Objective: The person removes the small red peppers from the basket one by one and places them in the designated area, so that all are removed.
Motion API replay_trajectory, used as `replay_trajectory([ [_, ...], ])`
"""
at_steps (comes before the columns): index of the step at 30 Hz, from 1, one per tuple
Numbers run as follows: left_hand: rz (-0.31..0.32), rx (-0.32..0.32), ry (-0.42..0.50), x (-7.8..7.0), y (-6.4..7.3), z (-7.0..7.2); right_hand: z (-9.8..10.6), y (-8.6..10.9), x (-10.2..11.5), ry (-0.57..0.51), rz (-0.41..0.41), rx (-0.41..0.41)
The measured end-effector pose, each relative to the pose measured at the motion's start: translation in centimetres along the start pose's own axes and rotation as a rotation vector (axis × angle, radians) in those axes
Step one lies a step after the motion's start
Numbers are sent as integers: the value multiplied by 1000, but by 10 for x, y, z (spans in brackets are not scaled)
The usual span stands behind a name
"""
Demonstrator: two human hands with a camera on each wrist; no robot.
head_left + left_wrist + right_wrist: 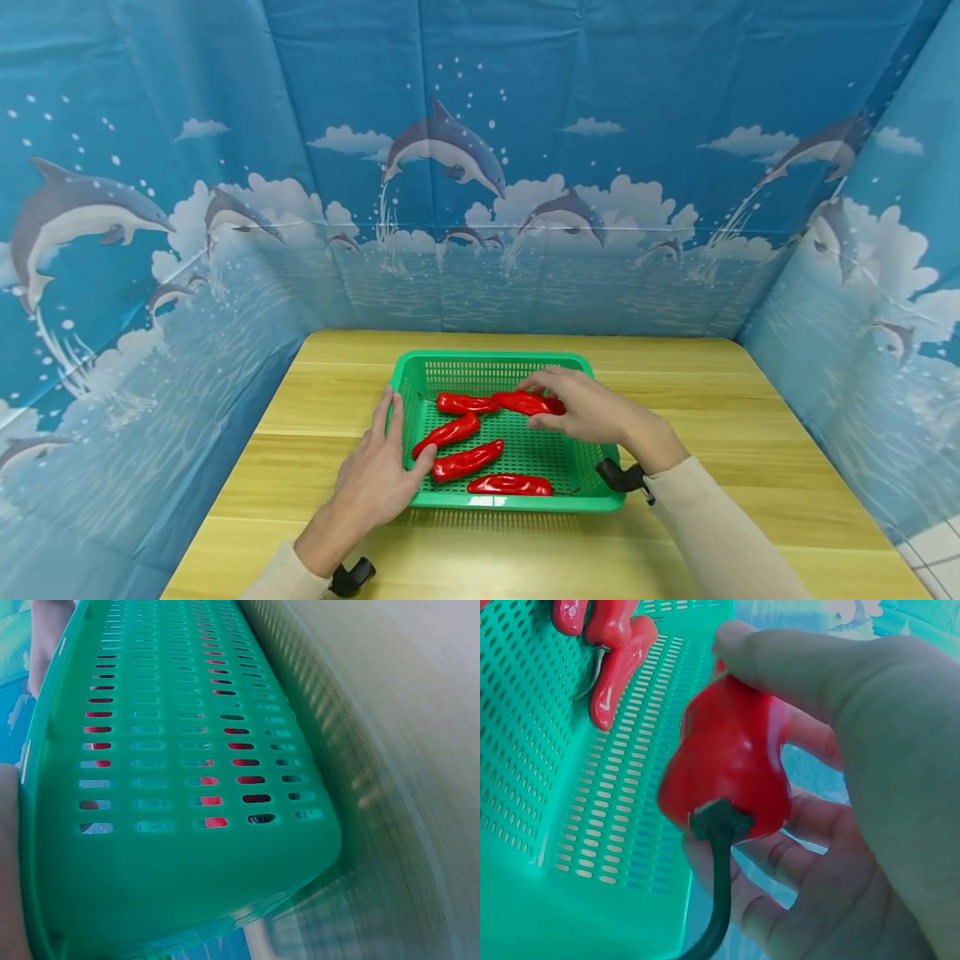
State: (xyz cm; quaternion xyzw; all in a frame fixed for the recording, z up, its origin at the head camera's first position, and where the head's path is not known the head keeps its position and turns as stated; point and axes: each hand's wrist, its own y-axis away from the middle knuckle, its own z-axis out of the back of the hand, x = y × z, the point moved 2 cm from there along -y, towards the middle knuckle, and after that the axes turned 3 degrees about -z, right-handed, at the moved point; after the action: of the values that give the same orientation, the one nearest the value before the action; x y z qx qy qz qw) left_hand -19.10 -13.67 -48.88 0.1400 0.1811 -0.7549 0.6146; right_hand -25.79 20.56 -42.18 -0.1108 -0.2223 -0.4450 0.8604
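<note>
A green slotted plastic basket (495, 356) holds several red peppers. My right hand (588, 410) is over its right half and grips one red pepper (731, 750) between thumb and fingers. The right wrist view shows that pepper's dark green stem (720, 877) pointing toward the camera. My left hand (375, 479) rests at the basket's left side with fingers extended along the rim and the thumb over the front left corner. Closest to that thumb are a slanted pepper (446, 433) and another pepper (468, 462). One more pepper (510, 485) lies along the front wall.
The basket stands on a wooden-patterned table (675, 375). Behind and beside the table hangs a blue curtain (480, 283) printed with dolphins. Another pepper (459, 404) lies toward the back of the basket, left of the gripped one. Each wrist carries a black camera mount (621, 477).
</note>
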Motion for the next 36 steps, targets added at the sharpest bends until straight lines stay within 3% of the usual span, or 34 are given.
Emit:
replay_trajectory([
  [17, 3, 4, 14, 0, 0, 1, 16, 22, -22, -31, -29, -63],
  [36, 15, 3, 16, -1, -1, 1, 32, 44, -51, -126, -145, -125],
])
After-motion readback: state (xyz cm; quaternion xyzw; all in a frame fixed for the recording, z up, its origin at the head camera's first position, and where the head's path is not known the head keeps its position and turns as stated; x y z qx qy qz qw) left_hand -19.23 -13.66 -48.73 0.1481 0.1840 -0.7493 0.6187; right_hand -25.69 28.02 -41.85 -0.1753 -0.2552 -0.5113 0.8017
